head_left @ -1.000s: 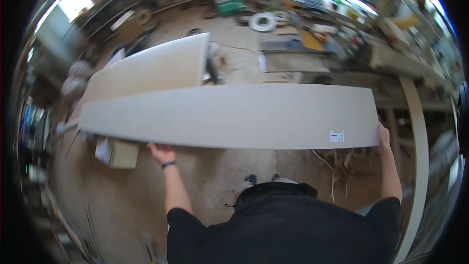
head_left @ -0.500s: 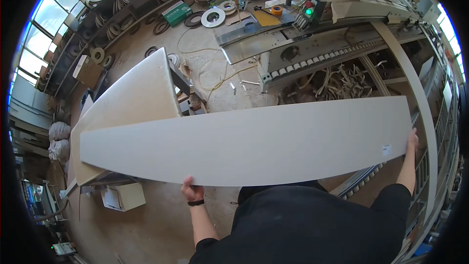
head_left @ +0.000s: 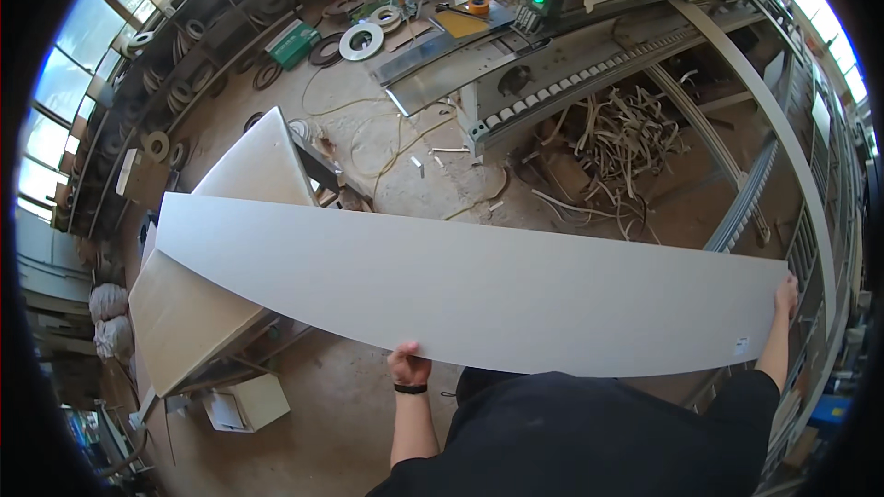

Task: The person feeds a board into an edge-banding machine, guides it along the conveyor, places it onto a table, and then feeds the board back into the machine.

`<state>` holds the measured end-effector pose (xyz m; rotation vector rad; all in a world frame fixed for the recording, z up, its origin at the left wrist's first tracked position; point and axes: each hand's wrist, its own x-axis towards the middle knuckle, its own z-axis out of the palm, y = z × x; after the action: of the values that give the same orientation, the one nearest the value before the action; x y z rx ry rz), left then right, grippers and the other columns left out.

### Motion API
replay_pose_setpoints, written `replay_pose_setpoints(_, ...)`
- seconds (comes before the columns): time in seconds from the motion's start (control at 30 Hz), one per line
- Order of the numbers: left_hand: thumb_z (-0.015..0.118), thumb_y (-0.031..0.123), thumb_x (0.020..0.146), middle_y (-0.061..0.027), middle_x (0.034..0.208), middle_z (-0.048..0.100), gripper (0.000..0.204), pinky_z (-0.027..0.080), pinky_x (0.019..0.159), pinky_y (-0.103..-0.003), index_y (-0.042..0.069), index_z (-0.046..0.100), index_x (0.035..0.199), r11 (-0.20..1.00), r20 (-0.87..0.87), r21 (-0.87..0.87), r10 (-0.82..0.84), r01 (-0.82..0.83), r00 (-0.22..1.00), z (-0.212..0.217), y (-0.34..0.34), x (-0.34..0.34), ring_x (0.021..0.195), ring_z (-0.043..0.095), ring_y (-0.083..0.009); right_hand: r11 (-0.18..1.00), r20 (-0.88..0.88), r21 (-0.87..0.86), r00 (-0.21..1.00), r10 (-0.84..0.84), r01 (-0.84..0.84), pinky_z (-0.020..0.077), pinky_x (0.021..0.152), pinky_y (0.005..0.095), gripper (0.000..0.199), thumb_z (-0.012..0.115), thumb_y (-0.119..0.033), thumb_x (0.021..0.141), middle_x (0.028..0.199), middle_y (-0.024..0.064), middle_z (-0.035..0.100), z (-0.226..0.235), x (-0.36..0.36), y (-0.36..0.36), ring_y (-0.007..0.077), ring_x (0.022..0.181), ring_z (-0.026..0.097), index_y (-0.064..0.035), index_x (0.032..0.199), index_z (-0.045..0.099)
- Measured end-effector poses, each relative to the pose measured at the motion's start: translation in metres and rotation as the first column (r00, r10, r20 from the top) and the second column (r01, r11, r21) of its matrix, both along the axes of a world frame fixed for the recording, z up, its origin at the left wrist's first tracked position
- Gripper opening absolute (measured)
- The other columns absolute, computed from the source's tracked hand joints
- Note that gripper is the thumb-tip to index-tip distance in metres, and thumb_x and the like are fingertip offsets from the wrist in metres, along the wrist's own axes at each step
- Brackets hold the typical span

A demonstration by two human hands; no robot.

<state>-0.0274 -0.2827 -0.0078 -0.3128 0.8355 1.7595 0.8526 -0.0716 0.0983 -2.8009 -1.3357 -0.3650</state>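
Your long white panel (head_left: 479,290) has its left end over the pale-topped table (head_left: 198,313); whether they touch can't be told. Your left hand (head_left: 409,368) pinches its near edge, right of the table; your right hand (head_left: 785,296) clasps the far-right end, fingers partly hidden. With so much panel reaching past your left hand, that end could dip and scrape the tabletop. Swinging the right end outward could knock your knuckles against the long pale strip (head_left: 810,193), well right of the table.
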Motion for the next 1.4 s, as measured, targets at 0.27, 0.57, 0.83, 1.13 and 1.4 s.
replay_pose_setpoints(0.27,0.057,-0.005,0.072,-0.0144,0.095,0.073,0.025,0.049,0.092,-0.034,-0.005,0.071,0.093,0.994,0.052,0.01,-0.108,0.108,0.993,-0.023,0.004,0.074,0.084,0.067,-0.0261,0.638,0.098,0.154,0.654,0.75,-0.755,0.0427,0.098,0.0407,0.024,0.054,-0.018,0.097,0.119,0.0101,0.066,0.024,-0.229,0.047,0.0306,0.11,0.059,-0.0054,0.115,0.064)
replay_pose_setpoints(0.57,0.058,-0.007,0.074,-0.0129,0.088,0.07,0.016,0.048,0.089,-0.031,-0.003,0.069,0.085,0.985,0.12,-0.071,-0.146,0.155,0.982,-0.024,0.018,0.183,0.08,0.064,-0.0238,0.417,-0.551,0.363,0.169,0.817,-0.833,0.0476,0.092,0.0403,0.038,0.045,-0.032,0.102,0.113,0.0157,0.069,-0.079,-0.398,0.072,0.0358,0.101,0.063,-0.0019,0.113,0.065)
replay_pose_setpoints(0.83,0.059,-0.01,0.073,-0.0114,0.086,0.068,0.015,0.047,0.088,-0.032,-0.002,0.067,0.084,0.951,0.213,-0.12,-0.256,0.285,0.943,-0.057,0.006,0.256,0.077,0.061,-0.0226,0.339,-0.842,-0.233,0.364,0.399,-0.911,0.0482,0.093,0.0462,0.076,0.026,-0.063,0.1,0.125,0.016,0.068,-0.093,-0.482,0.088,0.042,0.113,0.062,-0.0023,0.12,0.067)
replay_pose_setpoints(1.13,0.067,0.022,0.094,-0.0082,0.113,0.069,0.028,0.05,0.096,-0.038,0.01,0.065,0.12,0.982,0.327,0.142,-0.166,0.125,0.93,-0.083,0.015,0.182,0.104,0.066,-0.0247,0.386,-0.757,-0.148,0.356,0.548,-0.911,0.0478,0.074,0.0484,0.081,0.027,-0.058,0.103,0.085,0.0265,0.069,-0.056,-0.436,0.069,0.0445,0.075,0.061,0.0112,0.084,0.065)
replay_pose_setpoints(1.4,0.07,0.034,0.096,0.0022,0.075,0.068,0.026,0.05,0.059,-0.023,0.008,0.07,0.095,0.981,-0.011,0.131,0.143,-0.14,0.99,-0.061,0.114,-0.002,0.057,0.058,-0.0112,0.435,-0.624,-0.173,0.44,0.646,-0.883,0.0468,0.071,0.0499,0.073,0.03,-0.053,0.104,0.084,0.0258,0.069,-0.008,-0.375,0.06,0.0483,0.075,0.06,0.0072,0.081,0.065)
